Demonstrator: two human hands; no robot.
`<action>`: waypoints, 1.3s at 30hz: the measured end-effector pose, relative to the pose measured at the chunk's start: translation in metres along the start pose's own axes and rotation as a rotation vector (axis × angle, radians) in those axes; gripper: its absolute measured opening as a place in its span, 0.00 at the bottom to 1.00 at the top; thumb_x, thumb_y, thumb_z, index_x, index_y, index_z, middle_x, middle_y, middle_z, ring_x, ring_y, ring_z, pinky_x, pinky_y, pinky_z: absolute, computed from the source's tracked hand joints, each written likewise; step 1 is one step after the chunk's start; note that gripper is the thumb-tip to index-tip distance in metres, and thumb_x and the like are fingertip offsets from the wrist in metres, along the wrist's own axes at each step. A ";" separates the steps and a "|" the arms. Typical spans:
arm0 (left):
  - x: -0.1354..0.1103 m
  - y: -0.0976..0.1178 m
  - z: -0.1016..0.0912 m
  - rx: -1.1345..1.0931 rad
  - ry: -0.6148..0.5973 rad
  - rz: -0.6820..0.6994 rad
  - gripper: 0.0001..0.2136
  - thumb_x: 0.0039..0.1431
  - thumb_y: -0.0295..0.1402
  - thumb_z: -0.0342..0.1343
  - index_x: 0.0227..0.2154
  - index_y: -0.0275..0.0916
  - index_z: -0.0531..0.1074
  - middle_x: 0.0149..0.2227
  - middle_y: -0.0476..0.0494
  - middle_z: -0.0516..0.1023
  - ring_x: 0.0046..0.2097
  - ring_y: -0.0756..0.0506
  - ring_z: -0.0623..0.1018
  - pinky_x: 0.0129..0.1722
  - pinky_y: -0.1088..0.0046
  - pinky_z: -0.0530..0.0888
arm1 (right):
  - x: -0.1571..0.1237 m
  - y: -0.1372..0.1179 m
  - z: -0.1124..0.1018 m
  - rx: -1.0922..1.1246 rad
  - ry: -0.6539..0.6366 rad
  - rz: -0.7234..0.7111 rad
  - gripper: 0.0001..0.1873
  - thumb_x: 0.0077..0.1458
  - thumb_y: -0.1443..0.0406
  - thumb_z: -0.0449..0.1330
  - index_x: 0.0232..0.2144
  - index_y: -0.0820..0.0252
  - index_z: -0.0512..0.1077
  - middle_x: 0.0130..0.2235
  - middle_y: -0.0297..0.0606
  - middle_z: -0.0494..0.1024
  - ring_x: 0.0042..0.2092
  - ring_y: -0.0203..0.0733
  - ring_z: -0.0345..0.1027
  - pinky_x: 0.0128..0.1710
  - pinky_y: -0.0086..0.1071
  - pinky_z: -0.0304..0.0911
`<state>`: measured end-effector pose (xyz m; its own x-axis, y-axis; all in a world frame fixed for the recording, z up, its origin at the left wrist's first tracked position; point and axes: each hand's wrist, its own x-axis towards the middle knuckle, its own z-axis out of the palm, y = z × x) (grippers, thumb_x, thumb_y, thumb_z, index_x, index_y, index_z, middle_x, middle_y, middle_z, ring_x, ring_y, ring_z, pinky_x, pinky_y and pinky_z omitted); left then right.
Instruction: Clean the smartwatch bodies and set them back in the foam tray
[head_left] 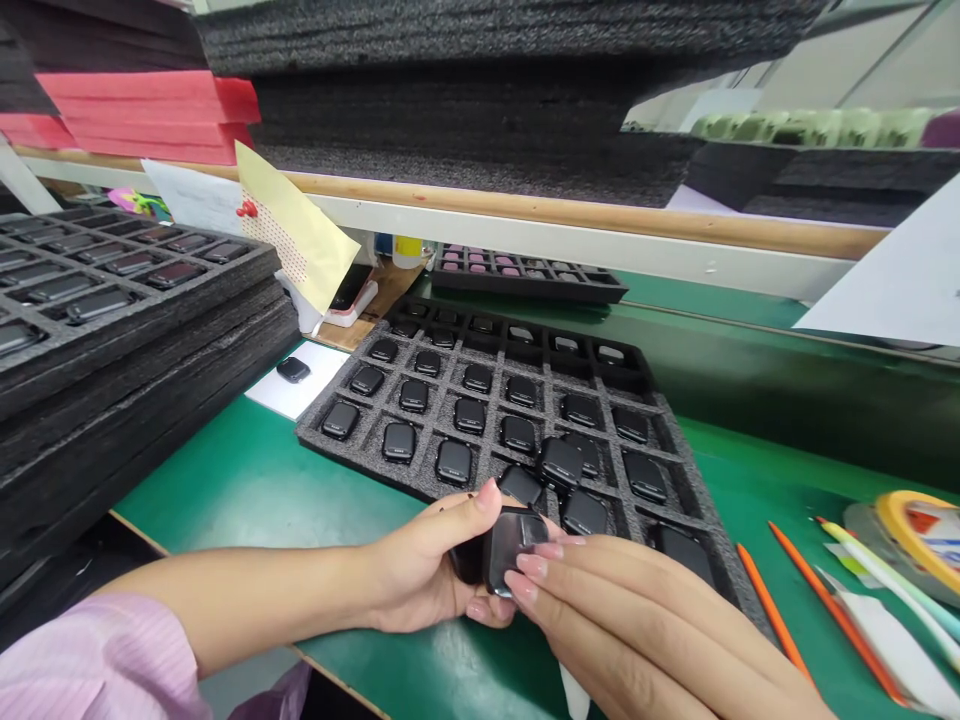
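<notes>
The left hand [427,575] holds a dark watch-like device [510,545] above the green surface [247,480], close to the near edge of the black foam tray [349,462]. Its grip is closed, thumb on top and fingers curled beneath; a second dark piece [466,562] sits against the palm beside the device, partly hidden. The right hand [622,610] lays its fingertips [525,585] on the device's glossy face, fingers nearly straight and side by side; its thumb is hidden, so whether this grip also pinches the device cannot be told.

The tray carries rows of similar black devices in separate compartments, and just beyond the hands one loose device [561,462] lies on top of others. To the left stands a stack of filled trays [217,340]; between it and the tray, a white pad [319,372] bears a single black device [293,370]. Orange pencils [836,605] lie on the right near a tape roll [919,540].
</notes>
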<state>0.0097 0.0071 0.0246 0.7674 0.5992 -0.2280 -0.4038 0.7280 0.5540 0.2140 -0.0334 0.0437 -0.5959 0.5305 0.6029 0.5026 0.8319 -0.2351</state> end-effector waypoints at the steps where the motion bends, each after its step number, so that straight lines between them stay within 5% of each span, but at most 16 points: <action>1: 0.000 -0.001 0.000 0.024 0.008 0.019 0.28 0.47 0.57 0.68 0.34 0.34 0.73 0.24 0.52 0.66 0.21 0.56 0.62 0.18 0.79 0.51 | 0.004 0.000 0.004 0.001 0.033 -0.008 0.24 0.67 0.65 0.54 0.63 0.46 0.67 0.45 0.34 0.85 0.44 0.46 0.81 0.51 0.41 0.76; 4: 0.001 -0.004 -0.002 0.114 0.017 0.085 0.28 0.47 0.58 0.67 0.31 0.35 0.70 0.22 0.55 0.65 0.18 0.59 0.57 0.16 0.79 0.48 | 0.016 0.000 0.011 0.000 0.076 0.020 0.31 0.57 0.66 0.67 0.61 0.50 0.67 0.39 0.35 0.85 0.37 0.45 0.79 0.41 0.39 0.76; 8: 0.002 -0.009 -0.002 0.215 0.039 0.109 0.27 0.46 0.56 0.69 0.31 0.36 0.67 0.28 0.51 0.72 0.18 0.59 0.60 0.15 0.79 0.51 | 0.022 -0.001 0.018 0.094 0.072 0.150 0.27 0.56 0.62 0.67 0.57 0.56 0.67 0.32 0.35 0.78 0.32 0.39 0.72 0.31 0.32 0.71; 13: 0.001 -0.007 -0.001 0.144 0.053 0.055 0.26 0.55 0.60 0.58 0.30 0.38 0.69 0.15 0.56 0.63 0.16 0.56 0.57 0.16 0.79 0.49 | 0.021 0.002 0.017 0.136 0.095 0.167 0.24 0.55 0.66 0.67 0.52 0.56 0.67 0.38 0.37 0.79 0.38 0.40 0.73 0.37 0.32 0.72; 19: 0.000 -0.001 0.002 0.150 0.023 -0.026 0.30 0.55 0.61 0.57 0.32 0.31 0.76 0.18 0.53 0.65 0.16 0.56 0.56 0.15 0.76 0.45 | 0.022 0.003 0.018 0.178 0.076 0.185 0.26 0.55 0.65 0.67 0.54 0.54 0.64 0.44 0.40 0.79 0.44 0.44 0.74 0.42 0.37 0.72; 25: 0.003 -0.002 0.001 0.130 0.097 0.002 0.28 0.50 0.60 0.63 0.30 0.34 0.71 0.20 0.54 0.65 0.18 0.57 0.57 0.17 0.78 0.47 | 0.022 0.012 0.012 0.056 0.078 0.131 0.24 0.55 0.66 0.65 0.53 0.53 0.67 0.43 0.40 0.81 0.44 0.47 0.76 0.44 0.42 0.72; 31: 0.003 -0.009 0.002 0.299 0.254 -0.014 0.28 0.36 0.43 0.77 0.31 0.38 0.63 0.32 0.48 0.76 0.26 0.54 0.74 0.23 0.78 0.59 | 0.016 0.065 -0.005 -0.207 0.261 0.545 0.18 0.56 0.52 0.64 0.45 0.53 0.74 0.40 0.40 0.82 0.39 0.49 0.78 0.40 0.43 0.73; 35: 0.004 -0.009 0.002 0.343 0.179 -0.050 0.27 0.53 0.60 0.59 0.30 0.40 0.60 0.31 0.41 0.81 0.22 0.50 0.76 0.16 0.77 0.55 | 0.008 0.085 0.006 -0.220 0.187 0.604 0.21 0.54 0.49 0.64 0.44 0.56 0.75 0.40 0.42 0.83 0.40 0.51 0.78 0.40 0.44 0.73; 39: 0.005 -0.008 -0.002 0.466 0.132 -0.028 0.28 0.61 0.64 0.43 0.27 0.40 0.62 0.24 0.43 0.79 0.16 0.54 0.62 0.15 0.76 0.49 | 0.003 0.088 0.023 -0.220 0.085 0.545 0.22 0.56 0.50 0.64 0.46 0.58 0.75 0.44 0.45 0.82 0.46 0.54 0.77 0.47 0.48 0.72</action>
<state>0.0157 0.0043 0.0174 0.6929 0.6408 -0.3305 -0.0949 0.5355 0.8392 0.2420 0.0452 0.0071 -0.1676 0.8491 0.5010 0.8456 0.3851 -0.3697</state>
